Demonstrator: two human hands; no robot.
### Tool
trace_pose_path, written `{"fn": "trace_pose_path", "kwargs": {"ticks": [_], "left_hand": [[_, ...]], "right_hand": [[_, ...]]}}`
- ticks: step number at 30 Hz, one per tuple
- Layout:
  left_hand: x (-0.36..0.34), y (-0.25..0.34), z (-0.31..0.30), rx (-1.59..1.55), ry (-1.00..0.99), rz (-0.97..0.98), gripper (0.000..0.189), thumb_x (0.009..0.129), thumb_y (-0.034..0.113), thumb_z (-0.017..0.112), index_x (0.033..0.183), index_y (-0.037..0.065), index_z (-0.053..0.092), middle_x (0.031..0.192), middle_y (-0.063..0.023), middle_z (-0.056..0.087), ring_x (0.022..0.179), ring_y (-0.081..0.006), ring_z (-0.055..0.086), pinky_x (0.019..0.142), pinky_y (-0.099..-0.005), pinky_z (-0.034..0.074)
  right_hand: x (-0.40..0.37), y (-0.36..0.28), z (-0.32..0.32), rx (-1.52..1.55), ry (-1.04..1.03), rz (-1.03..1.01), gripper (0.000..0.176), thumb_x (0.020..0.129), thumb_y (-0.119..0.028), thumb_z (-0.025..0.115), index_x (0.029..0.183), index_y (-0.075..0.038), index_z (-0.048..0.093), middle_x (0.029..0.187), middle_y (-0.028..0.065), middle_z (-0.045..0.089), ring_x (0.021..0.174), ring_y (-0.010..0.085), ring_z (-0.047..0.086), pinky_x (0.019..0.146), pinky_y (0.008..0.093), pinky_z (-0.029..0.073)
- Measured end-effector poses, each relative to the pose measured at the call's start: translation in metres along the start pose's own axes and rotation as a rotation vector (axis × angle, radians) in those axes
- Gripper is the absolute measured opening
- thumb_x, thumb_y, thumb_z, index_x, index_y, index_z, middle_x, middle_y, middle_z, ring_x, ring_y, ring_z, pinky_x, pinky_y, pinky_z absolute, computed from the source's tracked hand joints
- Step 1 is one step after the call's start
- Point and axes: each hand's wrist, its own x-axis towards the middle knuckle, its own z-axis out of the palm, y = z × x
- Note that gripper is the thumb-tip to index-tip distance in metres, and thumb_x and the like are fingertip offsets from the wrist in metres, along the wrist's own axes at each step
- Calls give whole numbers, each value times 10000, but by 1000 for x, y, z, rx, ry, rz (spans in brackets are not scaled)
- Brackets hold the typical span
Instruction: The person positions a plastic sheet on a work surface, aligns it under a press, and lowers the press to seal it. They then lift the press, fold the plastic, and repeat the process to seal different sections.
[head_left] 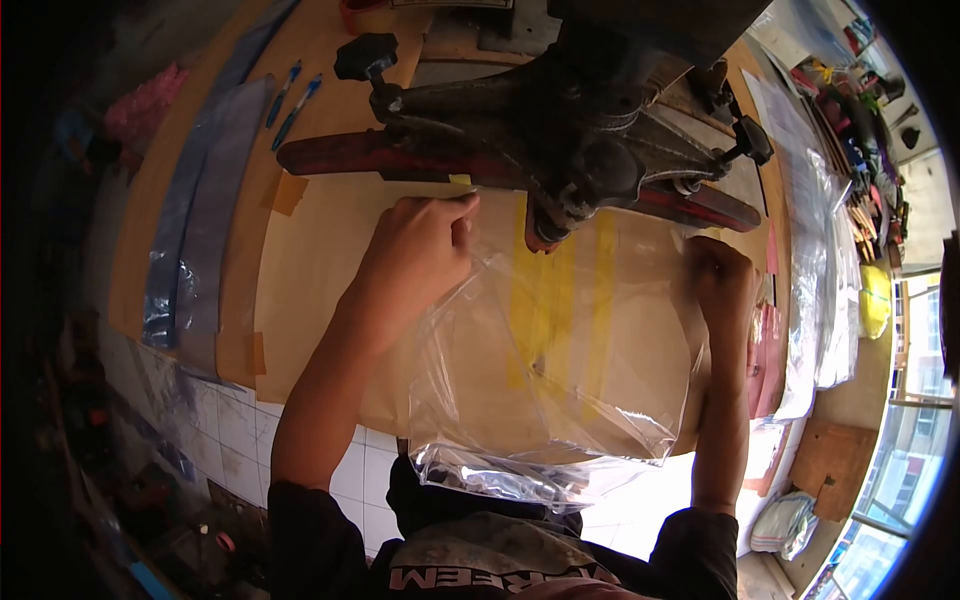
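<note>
A clear plastic sheet [480, 390] lies wrinkled over the brown board [310, 330], its near edge hanging past the board's front toward my body. My left hand [425, 235] is closed, with fingers pinched at the sheet's far left corner, close to the machine's bar. At the far right corner, my right hand [722, 275] is curled shut on the same sheet; it is slightly blurred. Just beyond both hands stands a dark metal press [600, 110] with a long reddish bar [340, 153]. Yellow tape strips [530, 290] run along the board, visible through the plastic.
Black knobs [366, 57] stick out from the press's arms. Two blue pens [297, 110] lie at the upper left, near stacked plastic strips [225, 230]. More clear plastic [830, 280] lies on the right. White floor tiles [235, 430] show below the table edge.
</note>
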Motion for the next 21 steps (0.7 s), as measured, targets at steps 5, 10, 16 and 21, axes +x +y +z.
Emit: {"fn": "trace_pose_path", "kwargs": {"ticks": [5, 10, 16, 21], "left_hand": [[0, 1, 1, 13, -6, -26, 238, 855, 55, 531, 1052, 35, 663, 813, -196, 648, 762, -357, 640, 717, -403, 502], [-1, 0, 2, 13, -9, -51, 252, 854, 78, 537, 1071, 44, 660, 851, -203, 646, 803, -361, 635, 763, -400, 494], [-3, -7, 3, -16, 3, 10, 255, 859, 98, 547, 1081, 46, 662, 909, -184, 663, 847, -349, 639, 782, -403, 489], [-26, -3, -20, -13, 19, 86, 254, 889, 121, 546, 1100, 19, 646, 930, -170, 635, 831, -312, 616, 772, -359, 481]], "right_hand": [[0, 4, 1, -1, 21, -62, 181, 757, -40, 566, 855, -58, 716, 792, 155, 682, 724, 274, 686, 658, 334, 522], [0, 1, -1, -4, 18, -52, 193, 756, -35, 554, 857, -57, 718, 799, 154, 685, 730, 278, 686, 664, 341, 524], [-2, 1, -2, 28, 56, -64, 210, 738, -6, 532, 836, -28, 716, 786, 168, 681, 727, 286, 684, 676, 344, 524], [-2, -5, -22, 11, -103, -92, 155, 801, -62, 588, 886, -21, 711, 803, 157, 687, 708, 271, 677, 662, 340, 516]]}}
